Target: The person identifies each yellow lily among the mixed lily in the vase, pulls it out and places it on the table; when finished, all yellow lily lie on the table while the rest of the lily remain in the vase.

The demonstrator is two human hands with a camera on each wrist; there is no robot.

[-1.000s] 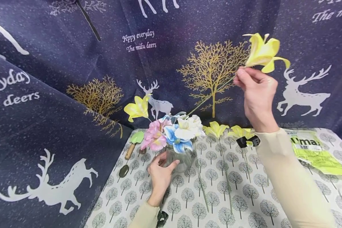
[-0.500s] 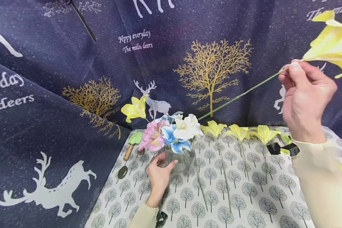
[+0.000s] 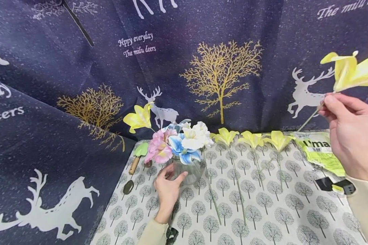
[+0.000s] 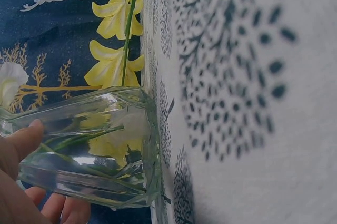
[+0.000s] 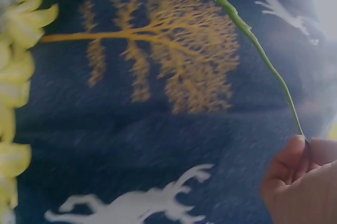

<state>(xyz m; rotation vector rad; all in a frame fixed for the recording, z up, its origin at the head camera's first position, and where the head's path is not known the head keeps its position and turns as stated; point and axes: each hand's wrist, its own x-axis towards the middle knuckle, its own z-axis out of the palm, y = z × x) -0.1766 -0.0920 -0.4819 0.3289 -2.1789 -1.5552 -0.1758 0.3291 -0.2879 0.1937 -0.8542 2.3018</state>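
My left hand [image 3: 167,190] grips the side of a clear glass vase [image 3: 188,175] standing on the patterned cloth. Out of its mouth rise a pink flower [image 3: 157,149], a blue-and-white flower [image 3: 184,149], a white flower [image 3: 197,136] and, leaning left, a yellow lily [image 3: 138,118]. Green stems show through the glass in the left wrist view. At the upper right, my right hand [image 3: 352,132] pinches another yellow lily [image 3: 345,73] just below its bloom. Its long green stem [image 5: 258,50] slants away from the fingers, well to the right of the vase.
Several yellow lilies [image 3: 252,139] lie in a row right of the vase, stems toward me. A green packet [image 3: 320,153] is at the right. On the left are a small trowel [image 3: 136,160] and a dark stone [image 3: 128,187]. A deer-print cloth [image 3: 171,61] hangs behind.
The right hand has carried its lily rightward, then lower. The stem, which overlapped the vase's flowers, is now apart from them. The left hand keeps its grip on the vase.
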